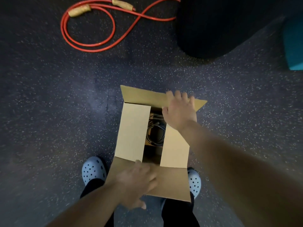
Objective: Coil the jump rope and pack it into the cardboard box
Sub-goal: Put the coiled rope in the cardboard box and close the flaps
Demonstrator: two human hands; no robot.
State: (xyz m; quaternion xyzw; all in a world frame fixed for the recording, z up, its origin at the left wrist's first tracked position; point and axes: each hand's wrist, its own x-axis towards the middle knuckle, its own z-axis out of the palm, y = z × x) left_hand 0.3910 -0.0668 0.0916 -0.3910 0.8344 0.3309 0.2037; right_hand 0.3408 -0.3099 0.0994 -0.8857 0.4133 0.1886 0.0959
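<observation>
The jump rope (91, 28) lies well beyond both hands' fingers, which rest spread on the cardboard box (132, 131) flaps; the right hand (179, 110) is nearer than the left hand (137, 182).

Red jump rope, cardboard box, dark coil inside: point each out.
red jump rope (113, 28), head view, cord of the left loop
cardboard box (134, 131), head view, left inner flap
dark coil (155, 133), head view, visible loop

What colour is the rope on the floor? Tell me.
Red, with tan handles; the rope shows clearly at the top of the head view.
</observation>
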